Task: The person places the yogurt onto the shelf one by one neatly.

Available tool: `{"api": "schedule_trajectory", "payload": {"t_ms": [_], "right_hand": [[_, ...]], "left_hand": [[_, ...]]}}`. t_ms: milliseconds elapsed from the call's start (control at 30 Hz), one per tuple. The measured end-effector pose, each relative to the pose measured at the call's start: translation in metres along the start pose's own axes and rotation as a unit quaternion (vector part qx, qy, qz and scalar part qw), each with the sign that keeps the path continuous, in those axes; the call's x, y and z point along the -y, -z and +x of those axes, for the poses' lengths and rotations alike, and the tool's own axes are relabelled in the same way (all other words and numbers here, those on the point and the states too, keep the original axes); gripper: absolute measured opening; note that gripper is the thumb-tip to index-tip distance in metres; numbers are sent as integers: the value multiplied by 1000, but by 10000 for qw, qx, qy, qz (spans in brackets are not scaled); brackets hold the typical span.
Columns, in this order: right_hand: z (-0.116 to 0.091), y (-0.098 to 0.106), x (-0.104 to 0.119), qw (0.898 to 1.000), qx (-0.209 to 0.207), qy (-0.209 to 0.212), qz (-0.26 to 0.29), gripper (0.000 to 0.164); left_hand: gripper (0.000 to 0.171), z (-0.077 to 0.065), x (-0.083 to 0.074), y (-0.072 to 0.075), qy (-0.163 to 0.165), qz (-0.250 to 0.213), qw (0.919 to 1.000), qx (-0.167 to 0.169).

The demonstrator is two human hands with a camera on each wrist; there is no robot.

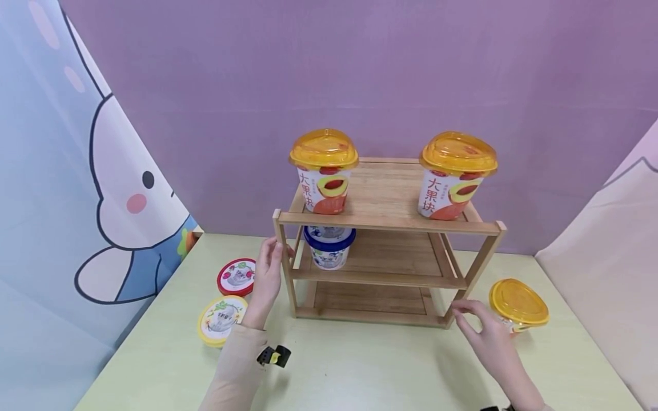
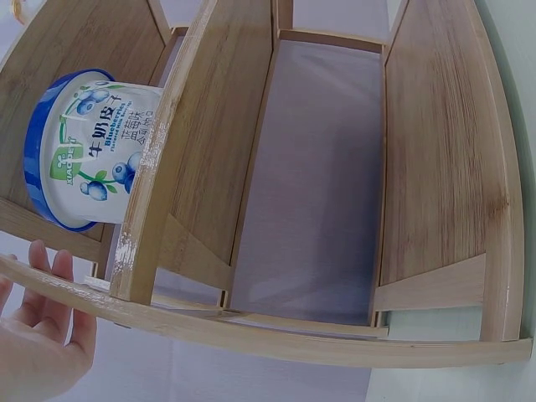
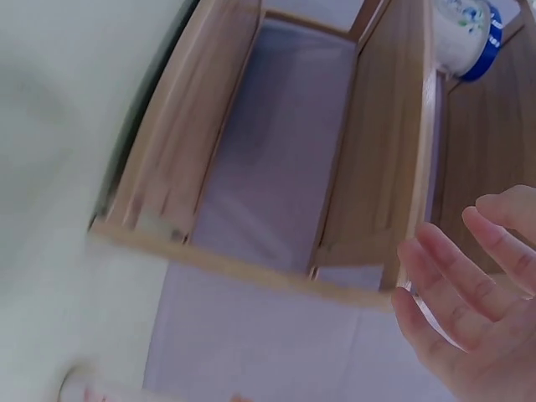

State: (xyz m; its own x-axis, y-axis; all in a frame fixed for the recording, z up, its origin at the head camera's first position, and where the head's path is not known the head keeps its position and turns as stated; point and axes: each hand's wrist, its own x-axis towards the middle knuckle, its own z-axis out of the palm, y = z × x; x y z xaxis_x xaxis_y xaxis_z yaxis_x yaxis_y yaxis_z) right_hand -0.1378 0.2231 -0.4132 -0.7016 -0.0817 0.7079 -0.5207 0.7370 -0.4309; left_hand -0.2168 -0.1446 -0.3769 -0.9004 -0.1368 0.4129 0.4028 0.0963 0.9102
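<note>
far l.: pale-blue cloth (image 1: 41, 188) w/ a big white cartoon fig., its lower part in blue. next, on the pale surface (image 1: 360, 362), a yellow-lid tub (image 1: 221, 321) nr the person's forearm, w/ a red-lid tub (image 1: 238, 276) just behind it; the l. arm hides part of both.

left grip (image 1: 266, 271): bare hand, fingers curled round the l. front post of the wooden rack (image 1: 388, 222), thumb on the near side, so it's got hold of that post & nothing else. black strap (image 1: 275, 356) w/ a yellow bit at that wrist.

rack itself stands mid-surface, 3 shelves, purple cloth (image 1: 390, 74) behind. blue-lid tub (image 1: 330, 260) upright on the mid shelf, l. end; l. wrist view shows its blueberry label. top shelf: one orange-lid cup (image 1: 325, 191) nr l. end, upright, fruit pic on front; a 2nd orange-lid cup (image 1: 447, 197), same look, nr r. end.

right grip (image 1: 483, 334): bare hand, fingers loosely bent & apart, nothing held; fingertips are by the r. front post, can't tell if touching. just r. of it, a 3rd orange-lid cup (image 1: 520, 308) on the surface, partly hidden by the hand. far r.: pale cloth (image 1: 606, 251).
</note>
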Motion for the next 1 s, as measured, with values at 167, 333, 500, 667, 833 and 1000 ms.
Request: {"api": "schedule_trajectory", "payload": {"t_ms": [167, 333, 500, 667, 833, 1000], "right_hand": [[-7, 12, -12, 9997, -29, -153, -180, 25], [-12, 23, -22, 9980, 154, -569, -236, 21], [-14, 32, -34, 9964, 262, -677, -448, 21], [-14, 41, -45, 9939, 338, -647, -831, 18], [-13, 49, -53, 9905, 471, -731, -1063, 18], [-13, 53, -62, 9896, 523, -755, -1107, 20]], "left_hand": [[27, 0, -1, 0, 25, 53, 10000, -8], [27, 0, -1, 0, 43, 50, 10000, -6], [28, 0, 0, 0, 31, -5, 10000, 39], [27, 0, 0, 1, -70, -237, 9997, 86], [29, 0, 1, 1, -53, -251, 9996, 108], [29, 1, 2, 1, -102, -260, 9995, 118]]}}
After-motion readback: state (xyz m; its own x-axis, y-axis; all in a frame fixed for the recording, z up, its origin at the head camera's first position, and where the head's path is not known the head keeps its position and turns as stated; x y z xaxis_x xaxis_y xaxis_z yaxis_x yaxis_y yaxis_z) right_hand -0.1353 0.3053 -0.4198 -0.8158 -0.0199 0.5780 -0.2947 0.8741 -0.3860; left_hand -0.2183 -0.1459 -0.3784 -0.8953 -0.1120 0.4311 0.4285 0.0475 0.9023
